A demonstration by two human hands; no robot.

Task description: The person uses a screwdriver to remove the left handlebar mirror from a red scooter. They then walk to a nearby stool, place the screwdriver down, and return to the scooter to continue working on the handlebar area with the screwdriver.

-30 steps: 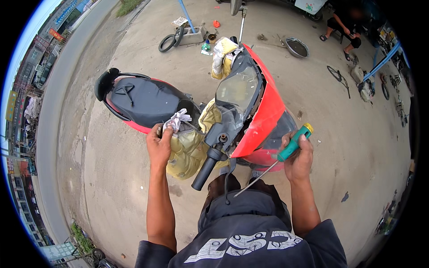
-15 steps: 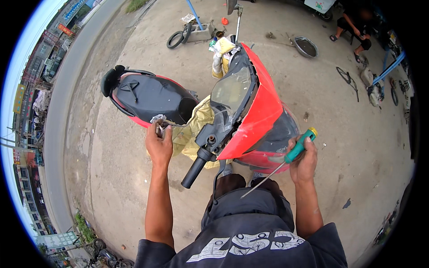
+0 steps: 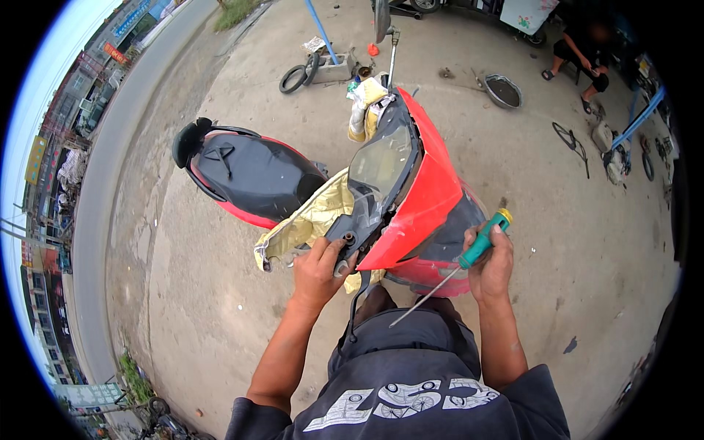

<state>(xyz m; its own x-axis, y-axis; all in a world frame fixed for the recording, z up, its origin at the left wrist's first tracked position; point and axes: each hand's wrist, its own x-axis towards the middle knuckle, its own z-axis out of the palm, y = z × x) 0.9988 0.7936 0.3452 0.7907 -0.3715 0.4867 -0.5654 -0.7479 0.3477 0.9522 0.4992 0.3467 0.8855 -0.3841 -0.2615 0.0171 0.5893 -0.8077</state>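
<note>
In front of me stands a red scooter (image 3: 429, 192) with a black seat (image 3: 253, 170). My left hand (image 3: 317, 273) is closed round its handlebar, near the brake lever (image 3: 355, 312); the fingers cover the black grip. A yellow quilted cover (image 3: 308, 224) hangs at that side of the bar, loose of my hand. In my right hand (image 3: 493, 273) is a screwdriver (image 3: 484, 240) with a green handle and yellow end. Its long metal shaft slants down and left in front of my waist, tip touching no part of the scooter.
Tyres (image 3: 293, 78) lean by a concrete block (image 3: 330, 70) under a blue pole. A metal basin (image 3: 503, 92) sits on the concrete ground farther right. A person (image 3: 583, 55) sits at the far right, near loose parts (image 3: 616, 154). A road (image 3: 110, 183) runs along the left.
My left hand has let go of the yellow cover's edge and moved right onto the handlebar. The cover now hangs free. My right hand still holds the screwdriver, nearly unmoved.
</note>
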